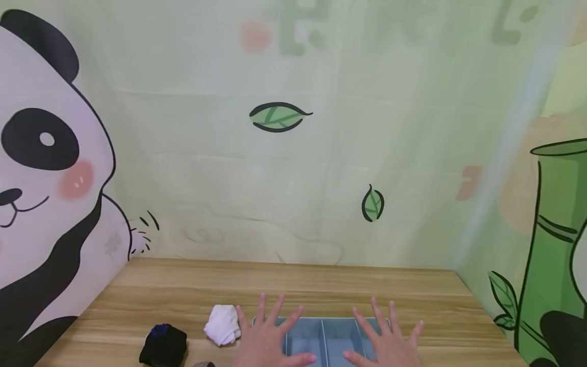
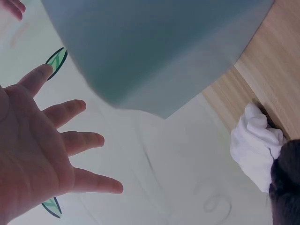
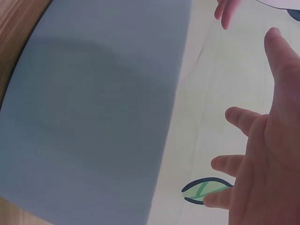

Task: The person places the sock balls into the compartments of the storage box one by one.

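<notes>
Both hands hover with fingers spread above a blue-grey divided box (image 1: 304, 334) at the table's near edge. My left hand (image 1: 270, 339) covers the box's left part in the head view, and my right hand (image 1: 390, 341) its right part. Neither one holds anything. A folded white cloth item (image 1: 222, 325) lies just left of the left hand. Farther left sits a black bundled cloth item (image 1: 164, 346) with a blue patch on top. In the left wrist view, the box's outer wall (image 2: 154, 56) fills the top; the right wrist view shows its side wall (image 3: 93, 112) too.
The wood-grain table (image 1: 293, 280) runs back to a pale green printed backdrop (image 1: 321, 178) with a panda and leaves. At the bottom edge, a small greyish-brown item (image 1: 204, 364) is mostly cut off.
</notes>
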The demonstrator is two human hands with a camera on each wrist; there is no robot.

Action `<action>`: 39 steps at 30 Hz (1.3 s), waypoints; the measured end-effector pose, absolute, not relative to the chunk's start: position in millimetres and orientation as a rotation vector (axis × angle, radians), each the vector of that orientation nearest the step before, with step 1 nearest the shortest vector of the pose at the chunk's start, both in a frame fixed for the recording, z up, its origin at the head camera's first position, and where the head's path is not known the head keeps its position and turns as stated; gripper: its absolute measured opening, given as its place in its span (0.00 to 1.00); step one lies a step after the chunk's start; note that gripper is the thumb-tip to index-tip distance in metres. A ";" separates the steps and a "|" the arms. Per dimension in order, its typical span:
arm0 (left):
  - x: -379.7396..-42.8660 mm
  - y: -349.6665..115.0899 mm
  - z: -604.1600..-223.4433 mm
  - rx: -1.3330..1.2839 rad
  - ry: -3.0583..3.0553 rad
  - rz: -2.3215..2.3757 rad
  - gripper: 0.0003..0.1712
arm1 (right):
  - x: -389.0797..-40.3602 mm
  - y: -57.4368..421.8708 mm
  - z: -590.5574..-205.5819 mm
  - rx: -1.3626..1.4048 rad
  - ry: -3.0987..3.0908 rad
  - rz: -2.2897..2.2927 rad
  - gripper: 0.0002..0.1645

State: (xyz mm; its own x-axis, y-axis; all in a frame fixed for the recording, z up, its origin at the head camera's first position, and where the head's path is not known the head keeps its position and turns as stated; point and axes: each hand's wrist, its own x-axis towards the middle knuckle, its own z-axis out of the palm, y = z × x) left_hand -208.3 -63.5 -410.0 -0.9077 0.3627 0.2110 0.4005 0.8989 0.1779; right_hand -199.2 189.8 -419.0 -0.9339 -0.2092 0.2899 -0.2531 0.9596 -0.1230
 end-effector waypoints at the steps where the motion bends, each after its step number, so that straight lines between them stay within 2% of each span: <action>1: -208.3 -63.5 -409.8 -0.586 -2.894 -0.329 0.49 | -199.0 190.2 -418.4 0.340 -2.844 0.237 0.52; 13: -208.2 -64.1 -411.4 -0.606 -2.856 -0.324 0.49 | -199.4 199.0 -421.2 0.331 -2.839 0.389 0.49; 24: -207.1 -68.5 -412.8 -0.640 -2.825 -0.323 0.48 | -199.0 212.1 -429.1 0.395 -2.725 0.495 0.40; 39: -207.1 -77.1 -416.3 -0.740 -2.829 -0.427 0.43 | -199.4 233.2 -430.9 0.348 -2.868 0.742 0.37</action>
